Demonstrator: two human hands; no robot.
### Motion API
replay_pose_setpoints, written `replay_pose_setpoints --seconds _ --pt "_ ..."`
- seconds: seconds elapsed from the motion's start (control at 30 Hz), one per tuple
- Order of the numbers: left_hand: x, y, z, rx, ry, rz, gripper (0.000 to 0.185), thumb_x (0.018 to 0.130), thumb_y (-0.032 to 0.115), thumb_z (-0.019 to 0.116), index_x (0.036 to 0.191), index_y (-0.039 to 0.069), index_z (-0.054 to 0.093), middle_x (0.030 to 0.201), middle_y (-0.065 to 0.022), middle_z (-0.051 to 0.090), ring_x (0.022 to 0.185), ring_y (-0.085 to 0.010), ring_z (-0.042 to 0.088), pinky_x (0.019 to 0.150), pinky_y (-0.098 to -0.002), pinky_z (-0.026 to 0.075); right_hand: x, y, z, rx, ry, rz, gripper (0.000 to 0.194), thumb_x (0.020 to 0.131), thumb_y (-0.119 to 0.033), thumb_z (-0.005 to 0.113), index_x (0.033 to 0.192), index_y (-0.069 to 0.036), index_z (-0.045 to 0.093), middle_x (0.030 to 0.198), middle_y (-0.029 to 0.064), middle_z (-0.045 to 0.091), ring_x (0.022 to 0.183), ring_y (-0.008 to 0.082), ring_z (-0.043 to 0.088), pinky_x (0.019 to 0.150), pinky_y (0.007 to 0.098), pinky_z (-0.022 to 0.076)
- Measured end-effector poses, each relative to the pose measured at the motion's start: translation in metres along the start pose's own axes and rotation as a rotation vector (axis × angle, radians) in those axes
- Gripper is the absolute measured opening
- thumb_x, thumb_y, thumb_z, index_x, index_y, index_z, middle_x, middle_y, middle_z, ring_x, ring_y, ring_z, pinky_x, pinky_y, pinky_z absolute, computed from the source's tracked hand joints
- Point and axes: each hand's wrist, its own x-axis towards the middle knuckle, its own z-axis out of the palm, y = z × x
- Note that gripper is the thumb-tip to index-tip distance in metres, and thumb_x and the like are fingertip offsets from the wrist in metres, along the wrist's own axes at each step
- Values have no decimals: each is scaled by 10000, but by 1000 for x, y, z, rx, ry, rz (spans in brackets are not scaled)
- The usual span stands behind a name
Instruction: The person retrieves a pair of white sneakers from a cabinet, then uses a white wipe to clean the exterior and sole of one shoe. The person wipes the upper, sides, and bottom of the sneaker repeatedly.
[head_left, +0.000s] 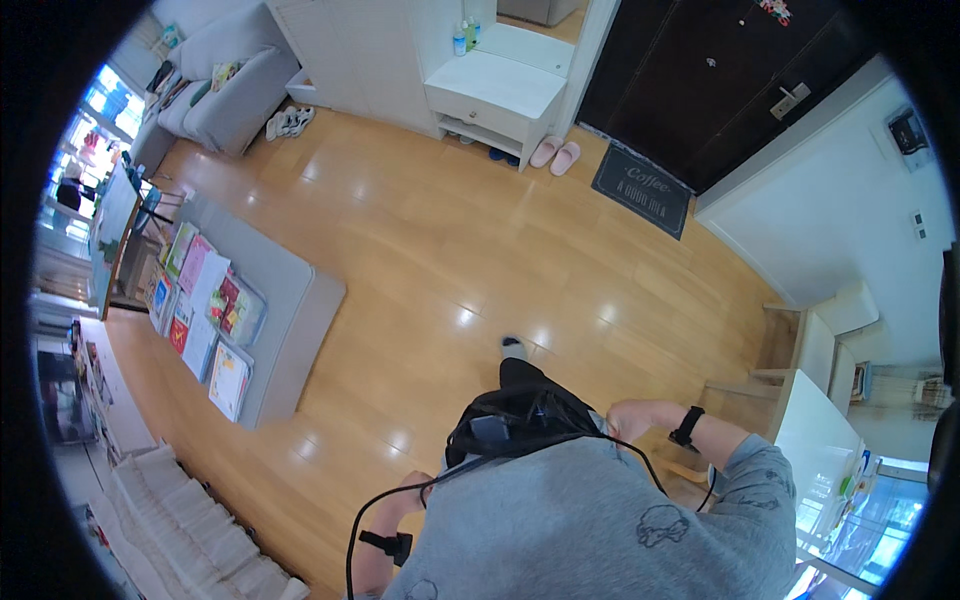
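Observation:
A black mesh waist bag with a dark device inside sits against the front of my grey T-shirt. My right hand is beside the bag's right end, at the shirt's hem, its fingertips hidden. By the left side of my waist, my left hand is partly covered by shirt and cable. What either hand holds cannot be made out. Black cables run from the bag past both arms. Each wrist wears a black band. One foot shows on the wood floor.
To the left, a grey bench carries books, papers and a clear plastic box. A white table and chair stand at right. Ahead are a white cabinet, pink slippers, a doormat and a dark door.

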Motion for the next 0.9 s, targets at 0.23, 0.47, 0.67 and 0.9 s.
replay_pose_setpoints --seconds 0.23,0.47,0.67,0.9 --pt "20 -38 -84 -32 -15 -93 303 784 275 752 945 24 699 816 -152 699 749 -272 665 670 -383 519 38 40 -112 177 -179 32 337 722 -367 839 746 -54 715 712 59 702 681 150 647 637 323 498" --pt "29 -73 -282 325 503 -406 379 796 340 764 1013 37 696 866 -147 711 801 -297 686 721 -390 540 112 136 -391 -140 828 576 327 908 -339 531 1056 -104 704 986 193 703 912 376 674 793 474 530" --pt "69 -50 -411 136 706 -343 393 841 324 750 1107 45 679 999 -162 702 889 -300 688 780 -408 545 225 121 -561 -247 1035 497 533 848 -374 694 1206 10 601 1116 254 647 1073 383 609 915 476 496" --pt "183 -51 -548 219 323 -266 451 844 324 740 1178 37 646 1149 -203 644 971 -344 662 854 -436 533 354 64 -666 -354 1105 160 466 840 -316 689 1184 -16 592 1160 225 603 1043 392 596 879 459 514"
